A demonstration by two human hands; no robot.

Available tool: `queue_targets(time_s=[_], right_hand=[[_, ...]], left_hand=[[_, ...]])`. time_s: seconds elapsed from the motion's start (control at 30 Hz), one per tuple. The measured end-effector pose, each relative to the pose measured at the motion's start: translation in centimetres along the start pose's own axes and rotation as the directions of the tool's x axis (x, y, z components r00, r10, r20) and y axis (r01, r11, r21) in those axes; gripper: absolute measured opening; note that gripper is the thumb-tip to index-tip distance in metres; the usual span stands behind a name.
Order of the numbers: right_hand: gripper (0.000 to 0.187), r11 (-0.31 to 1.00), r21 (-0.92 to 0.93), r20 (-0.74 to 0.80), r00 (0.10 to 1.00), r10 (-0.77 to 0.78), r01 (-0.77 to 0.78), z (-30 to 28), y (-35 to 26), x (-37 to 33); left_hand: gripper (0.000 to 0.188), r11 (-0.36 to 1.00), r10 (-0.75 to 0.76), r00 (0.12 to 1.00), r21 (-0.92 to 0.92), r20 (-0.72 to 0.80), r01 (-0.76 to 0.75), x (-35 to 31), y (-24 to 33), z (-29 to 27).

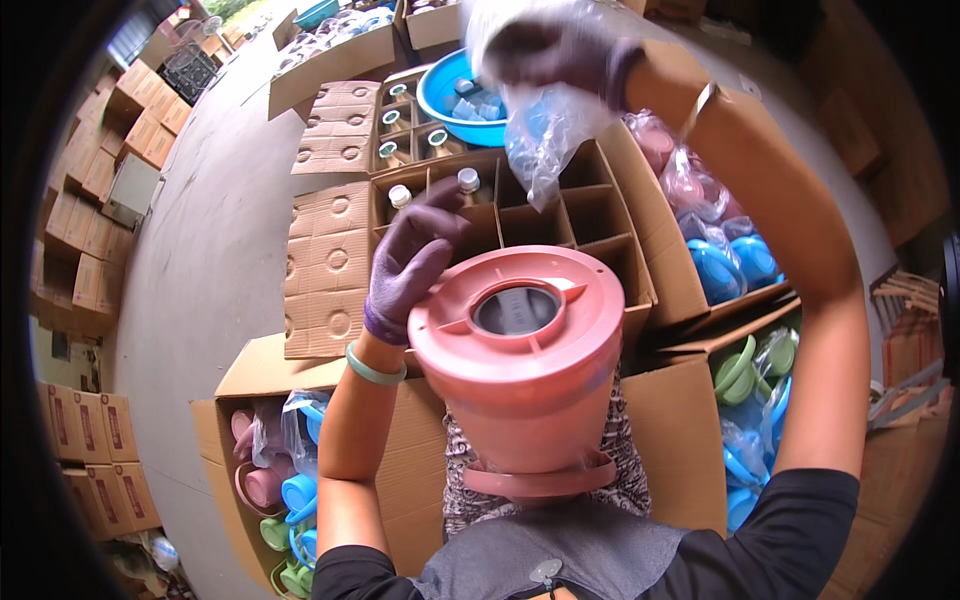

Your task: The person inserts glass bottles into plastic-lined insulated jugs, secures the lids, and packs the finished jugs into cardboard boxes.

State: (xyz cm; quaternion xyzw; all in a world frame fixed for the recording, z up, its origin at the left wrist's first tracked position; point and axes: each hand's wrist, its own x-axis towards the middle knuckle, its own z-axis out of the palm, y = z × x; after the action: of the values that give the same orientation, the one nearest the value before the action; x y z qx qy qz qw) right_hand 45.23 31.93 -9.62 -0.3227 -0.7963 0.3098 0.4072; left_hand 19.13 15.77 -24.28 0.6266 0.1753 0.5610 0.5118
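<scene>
Right in front of my body stands a pink plastic tub (520,410), with a wide round flange on top around a dark central opening and a pink band near its lower end. My left hand (418,245), in a purple glove, is beside the flange with its fingers apart and nothing in them. Farther off at upper right, my gloved right hand (565,55) grips a clear plastic bag (550,135), which hangs over a divided carton. Motion blurs that hand and the bag's upper part.
The divided carton (600,212) holds white-capped bottles, with cardboard flaps (325,265) at left. A blue basin (430,95) of small parts sits behind. Open boxes of wrapped pink, blue and green plasticware (715,262) flank me. Stacked cartons (95,425) stand at far left.
</scene>
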Motion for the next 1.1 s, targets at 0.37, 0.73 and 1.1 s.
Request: queue_targets(time_s=[0.37, 0.73, 1.1], right_hand=[[0.043, 0.837, 0.397, 0.327, 0.910, 0.255, -0.378, 0.4, -1.2, -12.8], [0.031, 0.796, 0.510, 0.256, 0.941, 0.221, -0.326, 1.5, -7.1, -22.3], [0.031, 0.996, -0.063, 0.410, 0.912, -0.034, 0.065, 6.6, -6.0, -29.0]], left_hand=[[0.024, 0.275, 0.182, 0.979, 0.960, -0.095, 0.042, 7.9, -2.2, -1.1], [0.028, 0.910, -0.393, 0.869, -0.006, 0.301, 0.414, 2.3, -5.2, -0.8], [0.024, 0.608, 0.028, 0.989, 0.783, 0.142, -0.130, -11.9, 5.9, 1.7]])
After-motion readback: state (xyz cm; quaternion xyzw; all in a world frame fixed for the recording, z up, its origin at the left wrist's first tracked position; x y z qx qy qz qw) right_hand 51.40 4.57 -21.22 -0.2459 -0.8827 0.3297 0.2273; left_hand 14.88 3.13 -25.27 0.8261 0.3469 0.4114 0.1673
